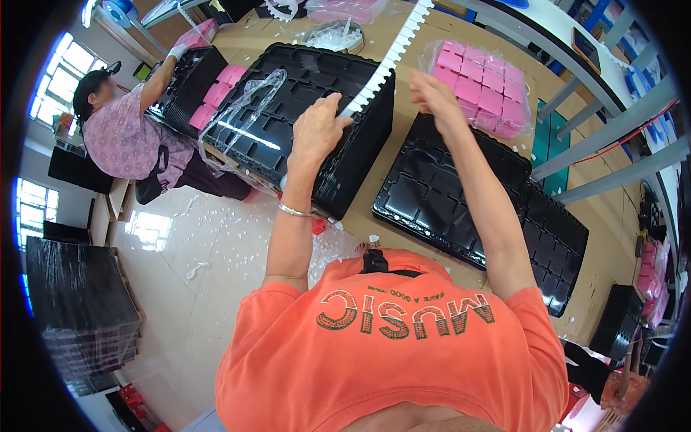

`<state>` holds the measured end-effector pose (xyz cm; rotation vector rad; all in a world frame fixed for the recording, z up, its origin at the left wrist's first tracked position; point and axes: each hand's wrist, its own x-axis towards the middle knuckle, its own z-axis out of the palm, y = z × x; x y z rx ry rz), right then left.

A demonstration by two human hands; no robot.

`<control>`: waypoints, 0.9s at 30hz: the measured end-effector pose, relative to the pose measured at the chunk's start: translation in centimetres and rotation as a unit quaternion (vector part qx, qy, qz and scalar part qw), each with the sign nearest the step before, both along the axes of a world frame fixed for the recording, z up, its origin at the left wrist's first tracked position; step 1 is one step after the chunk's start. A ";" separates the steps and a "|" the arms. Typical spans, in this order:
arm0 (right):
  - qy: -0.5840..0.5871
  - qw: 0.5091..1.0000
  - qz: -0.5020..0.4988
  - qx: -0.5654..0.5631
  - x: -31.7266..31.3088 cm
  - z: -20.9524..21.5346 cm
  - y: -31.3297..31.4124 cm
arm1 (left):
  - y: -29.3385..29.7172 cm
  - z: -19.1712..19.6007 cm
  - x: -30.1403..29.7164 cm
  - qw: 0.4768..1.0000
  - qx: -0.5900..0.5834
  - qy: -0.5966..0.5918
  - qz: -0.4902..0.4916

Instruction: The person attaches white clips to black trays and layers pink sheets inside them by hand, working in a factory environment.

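The white toothed strip [392,54] runs slanted from the top of the picture down to the stack of black trays [302,115], and its lower end lies under the left hand [317,133]. The stack stands on a brown worktop [619,237]; a loose clear plastic wrap [245,108] lies over it. Just to the right, a single black tray [482,209] with many compartments lies flat on the same worktop, and behind it there is a clear bag of pink blocks [482,86]. The floor [194,273] is pale and shiny, with small white scraps on it, and windows [61,72] give light from the left. Another person [122,137] works at the far left over other trays. The left hand rests on the stack, its fingers closed on the end of the strip. The right hand [435,97] is lifted beside the strip, fingers half bent; whether it touches the strip, one cannot tell.
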<state>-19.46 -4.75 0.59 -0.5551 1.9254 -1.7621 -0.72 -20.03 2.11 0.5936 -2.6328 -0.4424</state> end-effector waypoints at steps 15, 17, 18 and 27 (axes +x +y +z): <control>-0.036 0.982 0.094 -0.163 -1.4 3.1 2.4 | 6.0 -1.0 -1.3 0.902 0.410 0.077 -0.111; -0.046 0.991 0.062 -0.113 -0.2 1.9 4.8 | 7.4 -2.2 -2.0 0.838 0.518 0.135 -0.105; -0.060 0.996 0.035 -0.058 1.2 1.1 6.0 | 8.0 -2.5 -2.2 0.838 0.520 0.128 -0.104; -0.206 0.972 0.047 -0.103 5.4 -4.1 6.2 | 9.7 -3.7 -3.4 0.939 0.328 0.078 -0.065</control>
